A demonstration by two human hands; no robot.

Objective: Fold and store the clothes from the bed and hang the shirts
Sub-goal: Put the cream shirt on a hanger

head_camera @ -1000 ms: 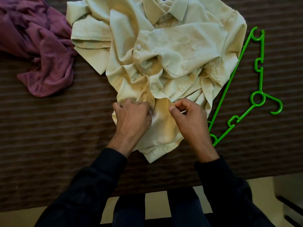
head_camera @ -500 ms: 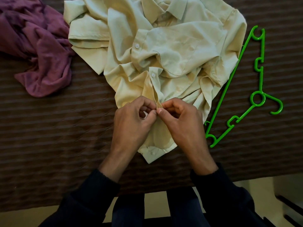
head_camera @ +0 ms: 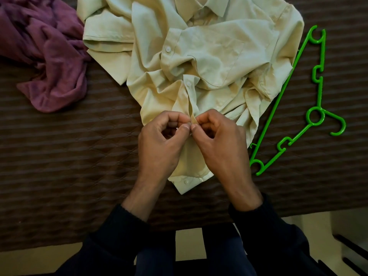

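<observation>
Nearest the onlooker, the left hand [head_camera: 159, 144] and right hand [head_camera: 219, 142] are meeting thumb to thumb over the shirt [head_camera: 215, 56], each pinching one edge of its front opening, apparently working a button there so the front behaves on a hanger. The shirt is lying crumpled on the bed [head_camera: 69, 156], collar far; the hanger [head_camera: 314, 116] is waiting just right of it, partly under the cloth, while a purple garment [head_camera: 49, 56] is lying heaped far left, with no container showing.
</observation>
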